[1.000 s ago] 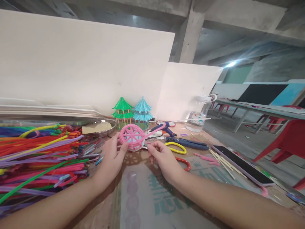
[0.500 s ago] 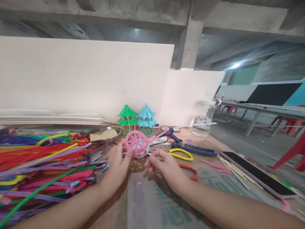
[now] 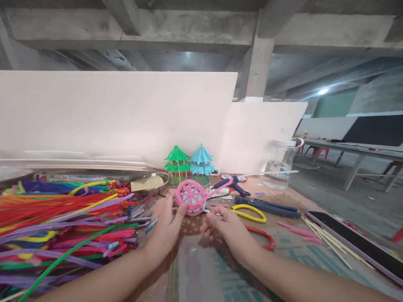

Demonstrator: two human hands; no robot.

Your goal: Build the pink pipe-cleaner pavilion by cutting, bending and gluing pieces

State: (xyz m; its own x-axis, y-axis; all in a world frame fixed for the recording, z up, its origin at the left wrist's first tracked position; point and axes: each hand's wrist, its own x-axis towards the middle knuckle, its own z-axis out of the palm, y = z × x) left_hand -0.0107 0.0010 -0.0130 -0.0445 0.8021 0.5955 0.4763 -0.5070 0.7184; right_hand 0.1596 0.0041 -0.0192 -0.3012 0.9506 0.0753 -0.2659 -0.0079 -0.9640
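My left hand [image 3: 168, 228] is closed on a pink wheel of pipe cleaners [image 3: 191, 197], gripping its left edge between thumb and fingers. The wheel has spokes, with pale blue showing behind them, and a pink pipe-cleaner tail reaches up to the right. Just right of the wheel, my right hand [image 3: 225, 228] is closed in a pinch; whatever its fingertips hold is too hidden to make out. Beside that hand lie a yellow looped handle [image 3: 250, 213] and a red-orange looped handle [image 3: 262, 238], partly covered by it.
Piled pipe cleaners [image 3: 63, 222] fill the left side. Behind the wheel stand a green pavilion [image 3: 177, 161] and a blue pavilion [image 3: 202, 159]. A metal bowl [image 3: 162, 184], glue gun [image 3: 236, 184], dark blue tool [image 3: 267, 205], water jug [image 3: 278, 167], sticks [image 3: 330, 241] and phone [image 3: 355, 243] surround the hands.
The camera view has shifted, so the scene sits lower and farther right. The left hand keeps its hold on the wheel, and the right hand remains pinched beside it.
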